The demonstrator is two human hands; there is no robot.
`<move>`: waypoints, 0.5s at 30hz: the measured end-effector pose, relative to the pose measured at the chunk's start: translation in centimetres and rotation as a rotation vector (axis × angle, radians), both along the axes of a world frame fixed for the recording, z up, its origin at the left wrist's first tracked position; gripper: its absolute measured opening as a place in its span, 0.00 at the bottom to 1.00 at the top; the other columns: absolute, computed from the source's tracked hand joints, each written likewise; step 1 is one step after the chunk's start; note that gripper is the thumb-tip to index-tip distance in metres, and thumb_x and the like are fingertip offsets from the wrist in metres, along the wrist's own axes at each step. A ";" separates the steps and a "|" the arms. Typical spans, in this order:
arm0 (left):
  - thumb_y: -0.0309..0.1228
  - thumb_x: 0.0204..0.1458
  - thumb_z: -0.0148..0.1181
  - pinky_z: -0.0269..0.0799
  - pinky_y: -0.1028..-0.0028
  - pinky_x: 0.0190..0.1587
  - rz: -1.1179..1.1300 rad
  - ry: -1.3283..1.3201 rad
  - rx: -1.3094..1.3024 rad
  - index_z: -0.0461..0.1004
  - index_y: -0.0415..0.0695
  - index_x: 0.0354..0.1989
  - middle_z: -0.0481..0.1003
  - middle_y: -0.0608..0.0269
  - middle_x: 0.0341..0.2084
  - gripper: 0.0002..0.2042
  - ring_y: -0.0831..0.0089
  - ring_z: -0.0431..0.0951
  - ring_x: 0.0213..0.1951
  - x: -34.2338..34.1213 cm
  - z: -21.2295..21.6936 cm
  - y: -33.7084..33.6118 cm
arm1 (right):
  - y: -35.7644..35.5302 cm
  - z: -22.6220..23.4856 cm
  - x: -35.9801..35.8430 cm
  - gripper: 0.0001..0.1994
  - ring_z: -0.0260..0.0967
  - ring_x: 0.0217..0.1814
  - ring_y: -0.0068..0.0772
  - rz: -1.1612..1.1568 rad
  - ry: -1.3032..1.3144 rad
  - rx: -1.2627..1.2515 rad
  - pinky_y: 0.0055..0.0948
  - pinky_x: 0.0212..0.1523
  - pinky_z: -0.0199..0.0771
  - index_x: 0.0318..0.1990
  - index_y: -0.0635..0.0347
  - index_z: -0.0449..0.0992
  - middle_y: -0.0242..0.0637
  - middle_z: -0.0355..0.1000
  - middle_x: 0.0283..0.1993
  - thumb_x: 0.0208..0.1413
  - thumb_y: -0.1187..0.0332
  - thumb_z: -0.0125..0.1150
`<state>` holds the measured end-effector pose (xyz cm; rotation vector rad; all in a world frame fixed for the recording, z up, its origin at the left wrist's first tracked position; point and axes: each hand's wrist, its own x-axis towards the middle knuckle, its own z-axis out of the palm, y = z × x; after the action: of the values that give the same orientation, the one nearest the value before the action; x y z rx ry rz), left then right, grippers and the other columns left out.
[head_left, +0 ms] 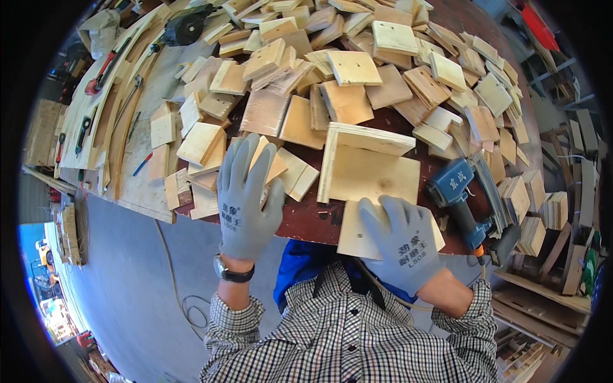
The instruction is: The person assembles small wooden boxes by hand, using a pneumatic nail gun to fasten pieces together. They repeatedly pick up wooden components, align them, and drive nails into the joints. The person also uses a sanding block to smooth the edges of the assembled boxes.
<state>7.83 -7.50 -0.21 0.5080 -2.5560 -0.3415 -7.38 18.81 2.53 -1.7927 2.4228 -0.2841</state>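
My left hand, in a grey glove, is open with its fingers stretched out. It hovers at the near table edge beside loose wooden blocks and holds nothing. My right hand, gloved alike, grips a pale plywood board at the near edge, its fingers reaching over the board's far side. Just beyond that board stands a plywood piece with raised sides, a flat panel with upright boards along its left and far edges. To the right of it lies a blue nail gun with an orange hose fitting.
A large heap of wooden blocks covers the far part of the dark red table. Long planks with hand tools, among them red-handled cutters, lie at left. Stacked blocks sit at right. A hose runs across the floor.
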 end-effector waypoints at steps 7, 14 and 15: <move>0.43 0.52 0.74 0.60 0.48 0.73 0.187 -0.218 0.074 0.63 0.40 0.74 0.64 0.41 0.71 0.42 0.40 0.63 0.71 2.8 -2.5 -2.3 | 1.1 -1.1 -0.3 0.38 0.58 0.71 0.56 -0.073 0.125 -0.071 0.57 0.71 0.56 0.71 0.53 0.70 0.52 0.61 0.70 0.55 0.46 0.68; 0.42 0.49 0.77 0.64 0.50 0.69 0.151 -0.107 0.130 0.67 0.40 0.70 0.70 0.44 0.63 0.41 0.43 0.68 0.65 2.4 -2.5 -3.7 | 0.5 -2.0 0.1 0.38 0.59 0.71 0.57 -0.011 -0.016 -0.168 0.58 0.71 0.57 0.70 0.52 0.72 0.52 0.60 0.71 0.51 0.51 0.73; 0.40 0.49 0.78 0.64 0.51 0.69 0.169 -0.052 0.130 0.68 0.39 0.69 0.71 0.44 0.61 0.40 0.45 0.69 0.64 2.4 -2.3 -3.8 | 0.4 -2.0 0.2 0.38 0.59 0.71 0.57 -0.002 -0.031 -0.175 0.58 0.71 0.58 0.70 0.51 0.72 0.52 0.60 0.71 0.50 0.52 0.73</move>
<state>10.27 -11.32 -2.47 0.7848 -2.5294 -0.4409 -7.23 19.19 0.52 -1.8386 2.4464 -0.5351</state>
